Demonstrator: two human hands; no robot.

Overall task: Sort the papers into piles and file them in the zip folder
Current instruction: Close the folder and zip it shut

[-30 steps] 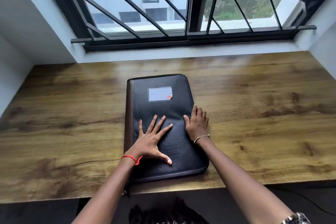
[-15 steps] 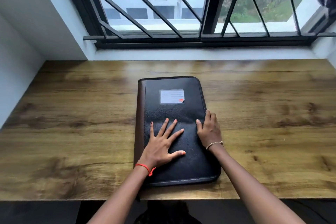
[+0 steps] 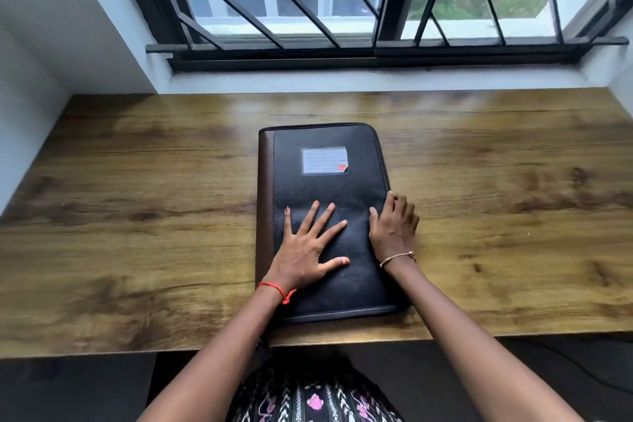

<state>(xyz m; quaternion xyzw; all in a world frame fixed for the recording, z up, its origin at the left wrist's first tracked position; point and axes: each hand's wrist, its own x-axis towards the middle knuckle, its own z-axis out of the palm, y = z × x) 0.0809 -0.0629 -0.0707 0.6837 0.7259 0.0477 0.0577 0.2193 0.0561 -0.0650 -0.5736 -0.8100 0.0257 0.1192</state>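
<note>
Item one: a black textured-leather zip folder [image 3: 329,216] with a brown spine strip along its left side, lying shut and flat on the wood-grain counter [image 3: 137,216], near the middle and close to the front edge, its long side running away from me; a lined white label card [image 3: 324,161] with a small orange mark sits in a clear pocket on the upper half of the cover. Item two: my left hand [image 3: 305,255], palm down on the lower half of the cover, fingers [image 3: 323,216] spread wide and flat, gripping nothing; a red thread bracelet [image 3: 276,289] circles that wrist. Item three: my right hand [image 3: 394,229], resting at the folder's right edge, fingers drawn close together and curled over the rim, thumb on the cover; I cannot tell whether they pinch the zip; a thin beaded bracelet [image 3: 397,257] sits on that wrist. Item four: a black barred window [image 3: 342,10] behind the counter. I see no loose papers.
</note>
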